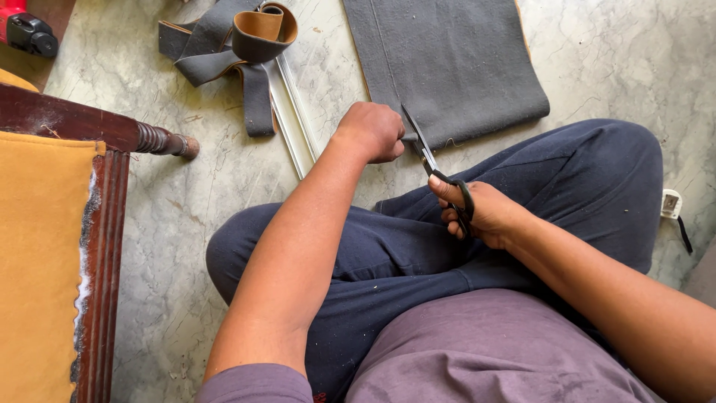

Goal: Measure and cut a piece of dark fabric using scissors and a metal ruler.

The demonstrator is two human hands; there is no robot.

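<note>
A sheet of dark grey fabric (447, 60) lies on the marble floor ahead of me. My left hand (371, 131) is closed on its near left corner edge. My right hand (481, 213) grips the black handles of a pair of scissors (429, 157), thumb through one loop. The blades are parted and point up-left, meeting the fabric's near edge right beside my left hand. I sit cross-legged in dark blue trousers.
Grey and tan fabric strips (239, 45) lie curled at the top with a pale metal rail (291, 119) beside them. A wooden chair frame with yellow upholstery (52, 239) stands at left. A red power tool (26, 30) sits top left, a white plug (670, 203) at right.
</note>
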